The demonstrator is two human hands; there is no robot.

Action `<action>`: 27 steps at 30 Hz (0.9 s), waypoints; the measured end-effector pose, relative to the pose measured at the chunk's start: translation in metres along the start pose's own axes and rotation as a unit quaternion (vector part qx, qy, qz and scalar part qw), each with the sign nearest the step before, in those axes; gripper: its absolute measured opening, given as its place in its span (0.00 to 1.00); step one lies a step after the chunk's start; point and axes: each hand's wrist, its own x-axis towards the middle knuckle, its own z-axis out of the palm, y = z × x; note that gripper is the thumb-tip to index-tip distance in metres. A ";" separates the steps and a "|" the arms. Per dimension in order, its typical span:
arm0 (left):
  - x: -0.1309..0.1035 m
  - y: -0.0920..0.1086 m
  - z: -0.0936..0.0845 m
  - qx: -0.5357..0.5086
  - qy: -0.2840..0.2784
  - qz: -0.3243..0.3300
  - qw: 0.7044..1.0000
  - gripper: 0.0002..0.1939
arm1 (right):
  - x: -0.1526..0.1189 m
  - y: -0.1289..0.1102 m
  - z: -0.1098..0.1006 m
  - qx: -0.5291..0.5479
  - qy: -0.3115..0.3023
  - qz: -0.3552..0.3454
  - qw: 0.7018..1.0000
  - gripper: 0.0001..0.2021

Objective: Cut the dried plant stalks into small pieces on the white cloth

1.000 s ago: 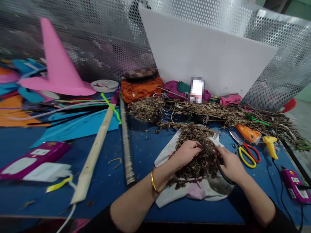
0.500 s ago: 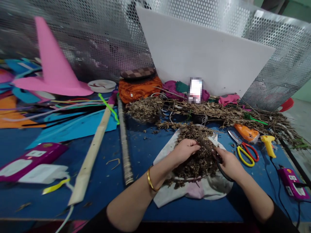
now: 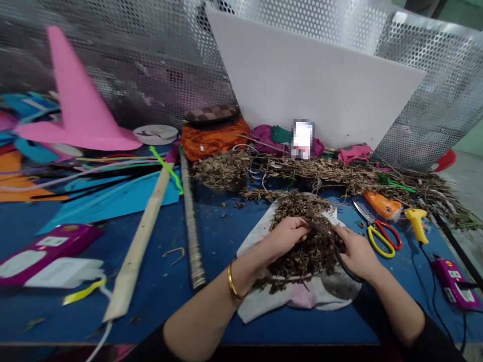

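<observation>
My right hand [image 3: 354, 253] is closed around a pair of dark-handled scissors [image 3: 342, 259], their blades pointing left. At the blade tips, the fingers of my left hand [image 3: 290, 235] are pinched together; whatever they hold is too small to make out. Both hands are over a heap of dried brown plant bits [image 3: 307, 259]. Beneath the heap lies a pale cloth [image 3: 264, 307] with a pinkish patch, spread on the blue table [image 3: 151, 301]. A gold bangle [image 3: 233, 279] is on my left wrist.
Red-and-yellow scissors [image 3: 381, 239], an orange packet [image 3: 382, 205] and a yellow glue gun [image 3: 417, 226] lie to the right. Dried stalks [image 3: 339, 176] stretch along the back before a white board [image 3: 317, 75]. Leftward are two sticks, a pink pointed hat [image 3: 77, 105] and purple power strips.
The view has shifted very slightly. Both hands stay over the dried plant heap in nearly the same pose, the scissors at my left fingertips.
</observation>
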 end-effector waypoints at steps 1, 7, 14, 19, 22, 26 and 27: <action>0.000 0.000 0.001 0.004 -0.001 0.000 1.000 0.10 | 0.000 0.000 0.000 0.000 -0.001 -0.002 1.000 0.19; 0.001 -0.004 0.000 0.010 0.008 -0.008 1.000 0.11 | 0.000 0.002 0.002 0.000 -0.021 0.004 1.000 0.19; 0.001 -0.001 0.000 0.010 0.015 -0.017 1.000 0.11 | 0.000 0.000 0.003 0.003 -0.030 0.010 1.000 0.19; 0.001 -0.001 0.001 0.036 0.002 -0.019 0.999 0.14 | 0.001 0.000 0.006 -0.036 -0.017 -0.005 0.999 0.19; 0.000 0.000 0.001 0.031 0.004 -0.024 0.999 0.14 | 0.001 0.001 0.007 -0.038 -0.025 -0.007 0.999 0.20; -0.001 0.003 -0.001 0.037 0.007 -0.024 0.999 0.15 | 0.001 0.003 0.007 -0.032 -0.035 -0.001 0.999 0.21; -0.001 0.003 -0.001 0.041 0.010 -0.025 0.999 0.15 | 0.001 0.004 0.007 -0.033 -0.036 0.001 0.999 0.21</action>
